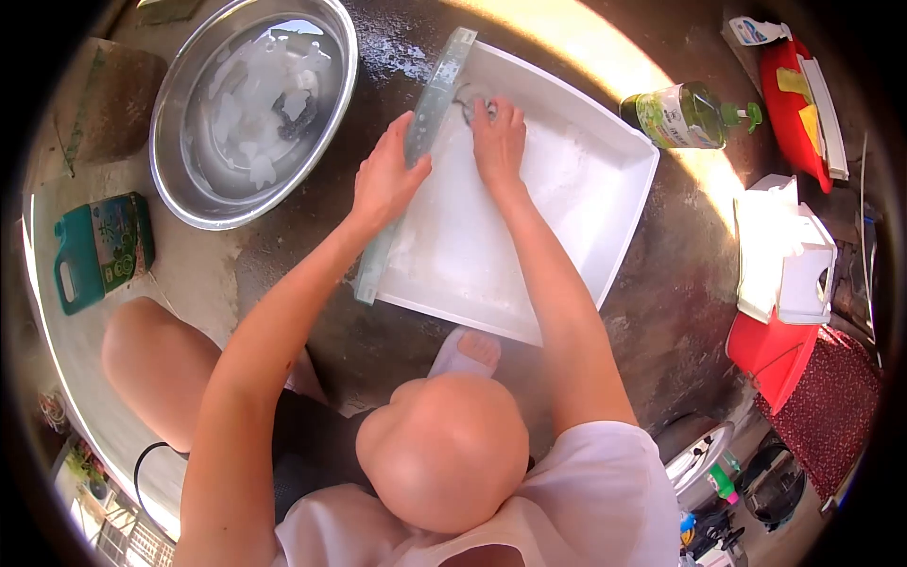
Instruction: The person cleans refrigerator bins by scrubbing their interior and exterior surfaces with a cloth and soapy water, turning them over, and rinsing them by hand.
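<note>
A white plastic drawer [576,142] with a pale green translucent front panel [378,260] lies on the wet floor, its open side up. My left hand [385,175] grips the front panel near its middle, with the thumb over the panel's edge. Inside the drawer, my right hand [498,142] presses a grey scrubbing pad [470,97] against the inner side near the far end of the panel. The fingers partly cover the pad, so its exact kind is hard to make out. Whitish suds spread over the drawer's bottom.
A metal basin [179,180] of sudsy water with a dark lump in it stands at the upper left. Left of me is a green jug [99,250]. A green pump bottle [675,115] lies beyond the drawer's right corner. White plastic parts [784,250] and red containers [770,354] line the right.
</note>
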Demonstrator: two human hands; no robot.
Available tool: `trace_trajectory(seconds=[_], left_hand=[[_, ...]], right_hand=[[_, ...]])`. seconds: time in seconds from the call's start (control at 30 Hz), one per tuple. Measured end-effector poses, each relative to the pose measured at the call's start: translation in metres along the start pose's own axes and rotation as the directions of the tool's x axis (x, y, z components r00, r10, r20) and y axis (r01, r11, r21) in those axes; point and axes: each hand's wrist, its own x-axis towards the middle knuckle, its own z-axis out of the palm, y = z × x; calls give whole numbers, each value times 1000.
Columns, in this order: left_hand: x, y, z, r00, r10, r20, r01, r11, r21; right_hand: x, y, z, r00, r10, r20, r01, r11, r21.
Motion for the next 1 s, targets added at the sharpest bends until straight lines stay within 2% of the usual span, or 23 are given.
trace_trajectory(seconds=[0.07,0.17,0.23,0.3,0.37,0.43,0.5,0.53,0.57,0.6,0.63,0.7,0.73,0.77,0.8,0.83,0.87,0.9,0.93,0.97,1.0], left_hand=[[1,0,-1,1000,4,6,-4,1000,9],[2,-1,1,999,34,-1,-34,999,-4],[2,-1,1,998,57,-4,-57,998,-6],[3,-1,1,998,55,-8,-55,998,-6],[2,1,0,999,33,2,-33,999,-21],[0,7,-3,1000,-3,27,4,999,-54],[1,2,-1,999,46,8,-46,998,-45],[1,-1,0,997,73,-2,-73,996,-42],[0,-1,0,996,89,-10,-89,994,-56],[-2,6,-3,996,92,-1,-92,995,-31],[-3,4,-2,996,88,-3,-88,996,-5],[-1,-4,0,996,91,10,-91,996,22],[-2,0,-2,995,92,39,-92,996,-16],[4,-19,3,981,195,20,-193,980,-55],[7,-26,5,981,187,47,-182,979,-86],[11,-27,5,988,135,72,-127,986,-113],[7,-19,4,984,167,60,-156,977,-147],[7,-21,3,986,159,59,-153,983,-103],[5,-21,2,987,152,50,-150,988,-48],[7,-24,3,991,117,64,-114,993,-43],[8,-25,2,994,78,76,-75,997,-35]], right_hand=[[32,10,19,987,163,-9,-161,983,87],[41,-31,27,976,213,43,-211,884,416],[24,-76,19,891,428,154,-427,670,607],[2,-83,14,960,276,53,-271,856,440],[-18,-89,-14,976,175,128,-217,821,529],[-40,-105,-36,924,235,300,-372,734,569],[-74,-117,-57,744,152,651,-574,644,506],[-104,-123,-44,825,42,563,-401,745,533],[-127,-125,-39,856,-29,516,-322,750,577],[-131,-118,-48,778,-200,595,-263,757,599],[-134,-101,-57,769,-348,536,-90,772,629],[-147,-59,-72,686,-466,558,100,821,562],[-137,-39,-104,571,-441,692,135,883,450],[-131,-18,-133,509,-403,760,125,909,398],[-128,7,-164,640,-340,689,-14,891,453],[-116,38,-196,779,-206,593,-56,918,393],[-110,64,-222,877,-84,473,-110,924,367],[-101,100,-252,964,-32,264,-28,974,223],[-91,136,-285,961,153,230,-181,978,104],[-88,177,-308,945,299,130,-293,954,-64],[-85,216,-331,879,470,87,-442,868,-226]])
